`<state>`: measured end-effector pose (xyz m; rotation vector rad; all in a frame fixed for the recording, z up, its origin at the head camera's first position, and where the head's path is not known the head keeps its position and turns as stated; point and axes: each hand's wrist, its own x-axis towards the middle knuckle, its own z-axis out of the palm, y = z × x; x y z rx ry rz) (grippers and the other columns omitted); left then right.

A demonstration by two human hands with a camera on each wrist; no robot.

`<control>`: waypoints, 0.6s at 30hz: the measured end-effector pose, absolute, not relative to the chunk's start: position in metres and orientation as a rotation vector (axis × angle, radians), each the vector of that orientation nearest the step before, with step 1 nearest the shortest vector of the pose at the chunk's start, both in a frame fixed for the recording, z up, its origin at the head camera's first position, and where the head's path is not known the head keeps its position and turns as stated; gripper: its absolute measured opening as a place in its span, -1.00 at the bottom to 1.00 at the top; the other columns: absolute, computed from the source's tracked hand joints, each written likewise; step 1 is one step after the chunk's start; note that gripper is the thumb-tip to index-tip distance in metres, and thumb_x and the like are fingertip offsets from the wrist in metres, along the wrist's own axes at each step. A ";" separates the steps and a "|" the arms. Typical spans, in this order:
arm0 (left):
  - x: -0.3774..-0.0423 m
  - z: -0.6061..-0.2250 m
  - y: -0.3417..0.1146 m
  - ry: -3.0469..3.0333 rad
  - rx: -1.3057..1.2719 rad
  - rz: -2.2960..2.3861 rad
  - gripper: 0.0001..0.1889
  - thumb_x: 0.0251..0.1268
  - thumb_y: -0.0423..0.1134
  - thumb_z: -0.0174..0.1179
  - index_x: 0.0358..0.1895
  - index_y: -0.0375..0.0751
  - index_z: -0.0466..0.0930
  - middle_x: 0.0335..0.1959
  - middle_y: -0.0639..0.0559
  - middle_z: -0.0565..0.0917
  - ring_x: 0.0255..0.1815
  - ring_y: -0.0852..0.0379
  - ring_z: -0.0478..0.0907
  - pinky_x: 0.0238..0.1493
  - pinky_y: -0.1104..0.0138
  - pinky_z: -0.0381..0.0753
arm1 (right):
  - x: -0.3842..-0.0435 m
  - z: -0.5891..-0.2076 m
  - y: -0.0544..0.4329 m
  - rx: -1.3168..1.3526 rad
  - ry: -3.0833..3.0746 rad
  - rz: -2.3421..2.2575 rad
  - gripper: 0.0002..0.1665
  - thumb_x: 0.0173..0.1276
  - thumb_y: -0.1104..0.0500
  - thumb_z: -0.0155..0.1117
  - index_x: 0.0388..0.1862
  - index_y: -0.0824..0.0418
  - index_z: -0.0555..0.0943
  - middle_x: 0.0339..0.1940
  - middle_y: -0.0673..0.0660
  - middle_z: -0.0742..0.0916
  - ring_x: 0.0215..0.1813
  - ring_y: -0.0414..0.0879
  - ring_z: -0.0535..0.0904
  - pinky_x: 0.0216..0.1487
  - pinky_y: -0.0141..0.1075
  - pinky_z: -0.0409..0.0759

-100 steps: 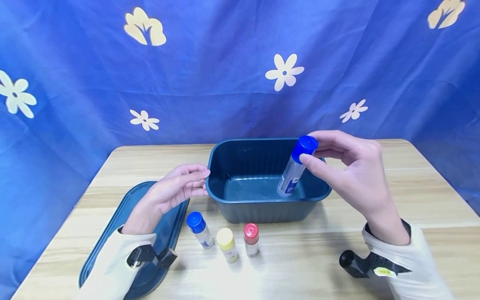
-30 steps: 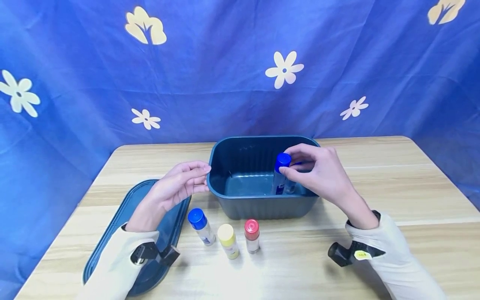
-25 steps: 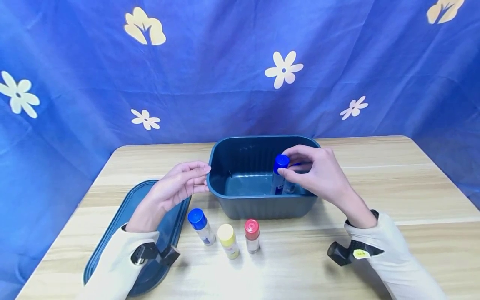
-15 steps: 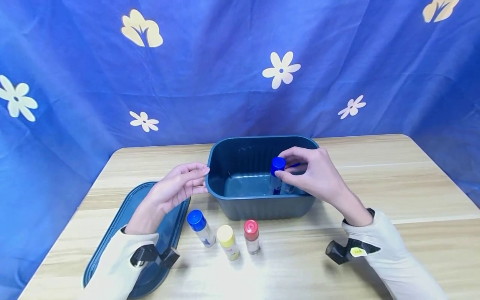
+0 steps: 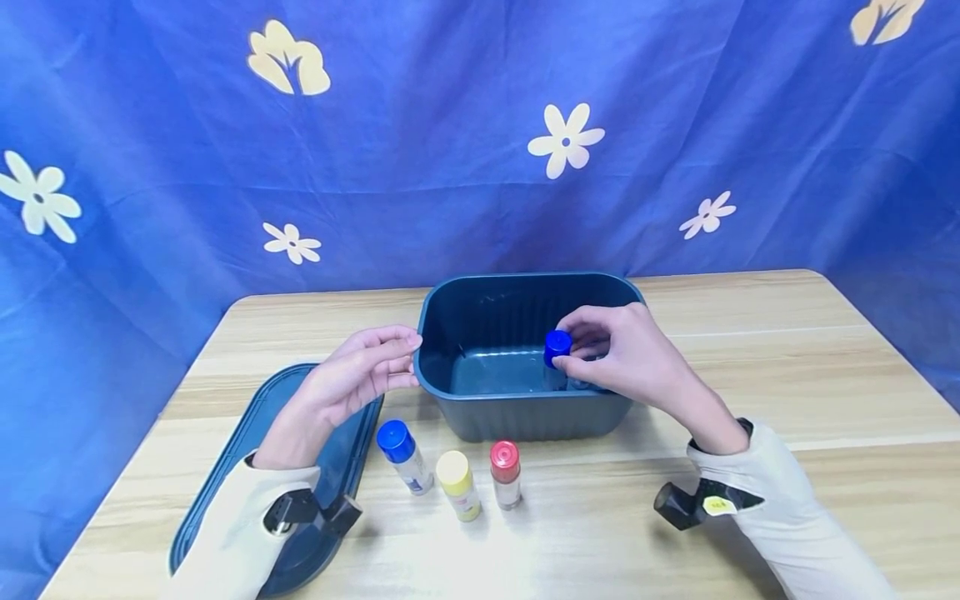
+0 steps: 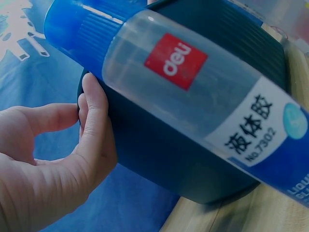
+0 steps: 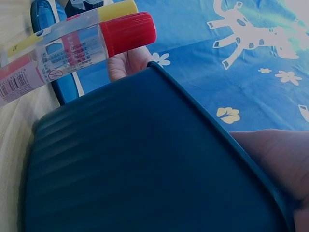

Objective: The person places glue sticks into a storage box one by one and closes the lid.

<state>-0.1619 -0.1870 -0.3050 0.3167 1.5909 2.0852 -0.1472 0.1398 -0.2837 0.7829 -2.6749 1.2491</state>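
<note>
A dark teal plastic bin (image 5: 525, 417) stands upright in the middle of the table. My left hand (image 5: 367, 367) pinches its left rim between thumb and fingers; in the left wrist view a fingertip lies on the outer wall. My right hand (image 5: 630, 354) reaches over the right side and grips a blue-capped liquid glue bottle (image 5: 557, 346) by the cap. That bottle is upright, low inside the bin. Beside it, mostly behind my fingers, shows part of another clear bottle (image 5: 579, 383). The bin wall hides the right fingertips in the right wrist view.
In front of the bin stand a blue-capped glue bottle (image 5: 405, 458), a yellow-capped one (image 5: 458, 486) and a red-capped one (image 5: 506, 475). A teal lid (image 5: 262, 433) lies on the left under my left forearm. Blue flowered cloth (image 5: 420, 150) hangs behind the table.
My right hand has brought the blue-capped glue bottle left and down, from over the bin's right side to deep inside it. My left hand keeps its place on the rim.
</note>
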 end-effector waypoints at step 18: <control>-0.161 -0.305 -0.186 1.584 0.310 2.096 -0.81 0.49 -0.43 -0.07 -0.16 -0.25 0.58 -0.34 0.02 0.66 -0.32 0.18 0.64 -0.12 0.35 0.68 | -0.151 -0.288 0.141 0.809 -2.764 1.192 -0.72 0.14 0.30 0.46 -0.15 0.26 0.65 -0.27 0.12 0.76 -0.24 -0.10 0.72 -0.13 -0.21 0.70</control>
